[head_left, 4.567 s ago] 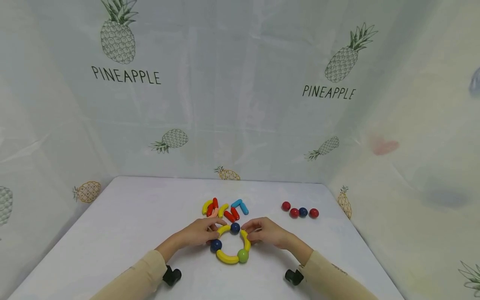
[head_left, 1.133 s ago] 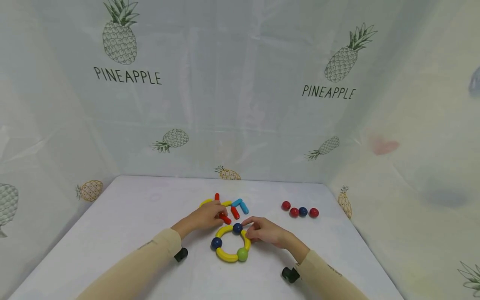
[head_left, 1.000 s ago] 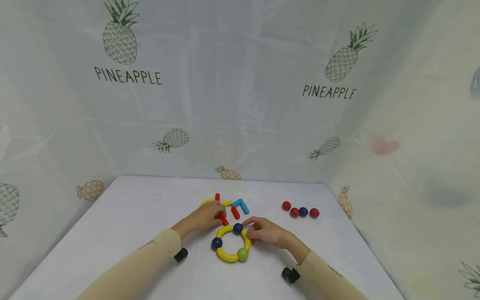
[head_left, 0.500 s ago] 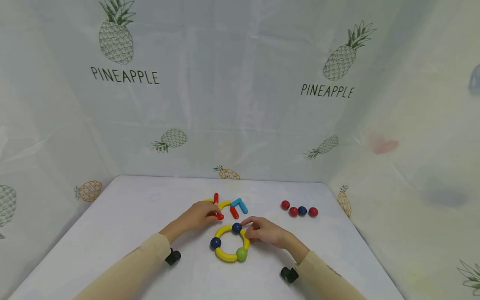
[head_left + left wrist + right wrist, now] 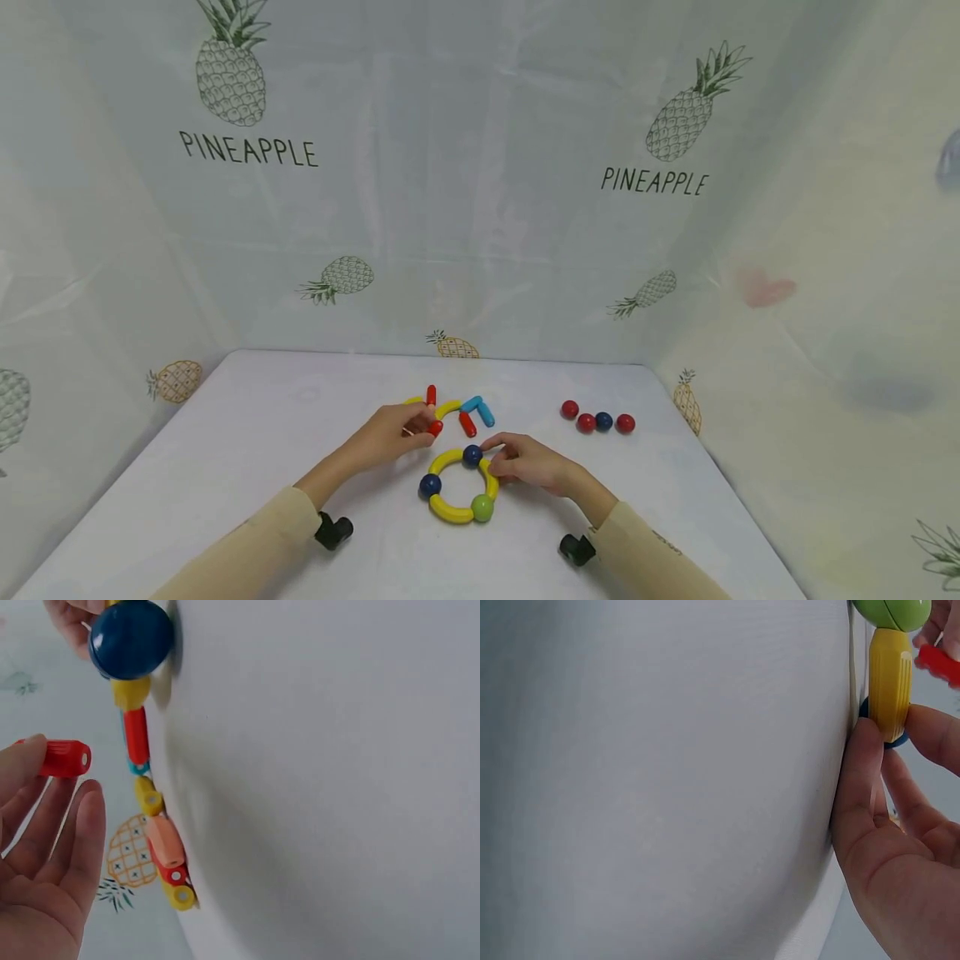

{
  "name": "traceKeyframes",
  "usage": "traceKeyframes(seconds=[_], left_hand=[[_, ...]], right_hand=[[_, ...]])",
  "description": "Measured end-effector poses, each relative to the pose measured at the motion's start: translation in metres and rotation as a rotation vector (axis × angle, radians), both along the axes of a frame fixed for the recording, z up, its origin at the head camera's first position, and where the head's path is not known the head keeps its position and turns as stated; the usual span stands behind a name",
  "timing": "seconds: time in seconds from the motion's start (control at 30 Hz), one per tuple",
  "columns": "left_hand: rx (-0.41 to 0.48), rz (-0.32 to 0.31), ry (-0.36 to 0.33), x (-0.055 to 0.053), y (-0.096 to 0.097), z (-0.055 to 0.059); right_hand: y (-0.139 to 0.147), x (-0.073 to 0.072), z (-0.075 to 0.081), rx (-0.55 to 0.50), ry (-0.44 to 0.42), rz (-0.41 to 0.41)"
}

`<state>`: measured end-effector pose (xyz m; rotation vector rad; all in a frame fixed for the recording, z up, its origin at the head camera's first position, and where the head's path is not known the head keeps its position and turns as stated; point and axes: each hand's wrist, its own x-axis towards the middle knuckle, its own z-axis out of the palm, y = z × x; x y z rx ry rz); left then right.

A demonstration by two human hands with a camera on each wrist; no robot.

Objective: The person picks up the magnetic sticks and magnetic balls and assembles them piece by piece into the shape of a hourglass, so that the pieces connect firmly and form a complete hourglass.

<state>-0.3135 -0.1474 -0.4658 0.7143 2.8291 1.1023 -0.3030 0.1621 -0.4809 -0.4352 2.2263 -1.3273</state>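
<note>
My left hand pinches a short red toy rod with a pale disc in its end, raised off the table. It is just behind and left of a ring of curved yellow rods and balls. My right hand is at the ring's right side, thumb and a finger on either side of a curved yellow rod; its index fingertip is at the back blue ball. A green ball and another blue ball join the other yellow rods.
Behind the ring lie a red rod, blue rods, yellow rods and a peach rod. Several balls, red and blue, stand at the right. A printed curtain encloses the white table.
My left hand has left the ring, taken a red rod from the pile and drawn it back leftward, turning it. My right hand stays at the ring, whose right yellow rod now meets the back blue ball.
</note>
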Motion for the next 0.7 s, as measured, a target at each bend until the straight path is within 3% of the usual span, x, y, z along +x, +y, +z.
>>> traceKeyframes(seconds=[0.27,0.43,0.7], left_hand=[[0.122,0.056,-0.063,0.022,0.004,0.003],[0.151,0.036,-0.062,0.035,0.006,0.005],[0.136,-0.022,-0.072,0.044,0.008,-0.001]], right_hand=[[0.001,0.0,0.001,0.004,0.004,0.0],[0.001,0.0,0.002,0.006,0.008,-0.002],[0.001,0.0,-0.001,-0.002,-0.003,-0.007]])
